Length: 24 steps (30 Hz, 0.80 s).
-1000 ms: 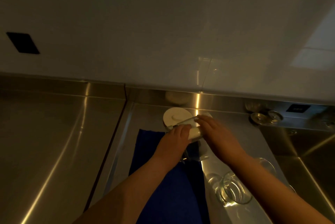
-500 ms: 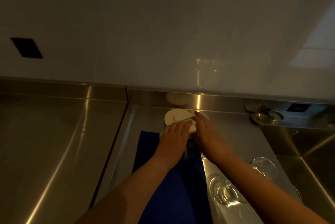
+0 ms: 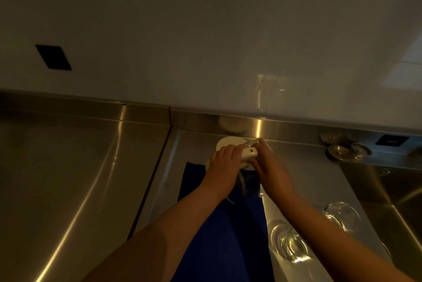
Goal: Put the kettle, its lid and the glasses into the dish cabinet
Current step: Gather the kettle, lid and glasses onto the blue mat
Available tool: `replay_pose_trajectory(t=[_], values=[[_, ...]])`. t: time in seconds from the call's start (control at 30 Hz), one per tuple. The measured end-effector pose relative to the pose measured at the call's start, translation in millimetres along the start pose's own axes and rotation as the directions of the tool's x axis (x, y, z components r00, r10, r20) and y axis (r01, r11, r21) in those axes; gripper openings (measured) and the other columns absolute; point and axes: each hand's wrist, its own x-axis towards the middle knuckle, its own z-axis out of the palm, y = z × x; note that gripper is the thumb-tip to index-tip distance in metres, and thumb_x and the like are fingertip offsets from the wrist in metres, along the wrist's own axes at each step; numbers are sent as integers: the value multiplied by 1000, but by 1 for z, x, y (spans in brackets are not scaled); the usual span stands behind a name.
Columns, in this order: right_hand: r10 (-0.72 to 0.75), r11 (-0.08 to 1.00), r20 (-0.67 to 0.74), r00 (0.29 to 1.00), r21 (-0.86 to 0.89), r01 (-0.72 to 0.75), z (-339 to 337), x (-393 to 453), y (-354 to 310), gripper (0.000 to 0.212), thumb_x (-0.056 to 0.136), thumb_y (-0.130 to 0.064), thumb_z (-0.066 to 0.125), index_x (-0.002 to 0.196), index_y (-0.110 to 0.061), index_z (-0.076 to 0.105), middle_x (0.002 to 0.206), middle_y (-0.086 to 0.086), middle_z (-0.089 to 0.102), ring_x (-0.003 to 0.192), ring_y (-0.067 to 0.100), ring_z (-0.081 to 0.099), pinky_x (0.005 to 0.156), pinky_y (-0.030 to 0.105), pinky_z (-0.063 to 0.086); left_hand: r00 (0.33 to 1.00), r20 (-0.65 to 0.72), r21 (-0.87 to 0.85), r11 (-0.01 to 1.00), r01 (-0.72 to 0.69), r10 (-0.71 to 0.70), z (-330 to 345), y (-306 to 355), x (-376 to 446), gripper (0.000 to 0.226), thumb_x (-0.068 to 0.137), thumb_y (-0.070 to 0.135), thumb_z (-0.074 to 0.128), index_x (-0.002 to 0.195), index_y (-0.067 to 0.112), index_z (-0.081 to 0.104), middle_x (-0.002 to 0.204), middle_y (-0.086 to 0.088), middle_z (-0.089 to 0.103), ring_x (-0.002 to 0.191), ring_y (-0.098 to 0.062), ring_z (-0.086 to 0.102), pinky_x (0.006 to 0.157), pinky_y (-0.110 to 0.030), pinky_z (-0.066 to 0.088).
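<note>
A glass kettle with a white handle [image 3: 249, 153] stands on a blue cloth [image 3: 219, 236] on the steel counter. My left hand [image 3: 225, 166] grips its white top from the left. My right hand [image 3: 270, 168] holds it from the right, fingertips reaching over the top. The kettle's clear body [image 3: 241, 187] shows dimly below my hands. A white round lid [image 3: 227, 142] lies just behind, partly hidden by my left hand. Two clear glasses [image 3: 288, 244] [image 3: 342, 213] sit on the counter to the right, under my right forearm.
A steel backsplash [image 3: 285, 128] and a white wall close off the back. A sink basin [image 3: 392, 192] drops away at the right, with small metal fittings [image 3: 338, 150] at its rim. A second steel counter [image 3: 68, 179] lies to the left across a seam.
Both hands have moved a little farther back along the counter with the kettle, nearer the white lid. The view has tilted slightly, so the glasses sit lower right.
</note>
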Motion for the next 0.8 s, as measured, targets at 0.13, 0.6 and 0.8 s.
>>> replay_pose_trajectory(t=[0.13, 0.6, 0.8], values=[[-88, 988, 12, 996, -129, 89, -6, 11, 0, 28, 92, -24, 55, 121, -20, 53, 127, 3, 51, 111, 17, 52, 93, 41, 45, 997, -57, -118, 992, 51, -58, 4, -1, 0, 59, 88, 7, 59, 142, 11, 34, 135, -11, 43, 119, -26, 42, 101, -37, 35], [-7, 973, 124, 992, -229, 35, 12, 17, 9, 46, 93, -39, 50, 138, -32, 40, 150, -4, 30, 131, 17, 37, 101, 33, 32, 979, 92, -235, 951, 200, -183, 13, -33, -13, 59, 92, 23, 58, 142, 18, 26, 137, -8, 34, 121, -21, 37, 104, -34, 37], [-57, 979, 164, 985, -182, 87, 5, 15, 13, 52, 92, -44, 49, 140, -35, 36, 151, -6, 28, 135, 11, 28, 103, 26, 19, 984, 123, -185, 971, 153, -132, 6, -35, -18, 66, 91, 17, 59, 145, 16, 21, 139, -10, 34, 122, -23, 38, 105, -32, 35]])
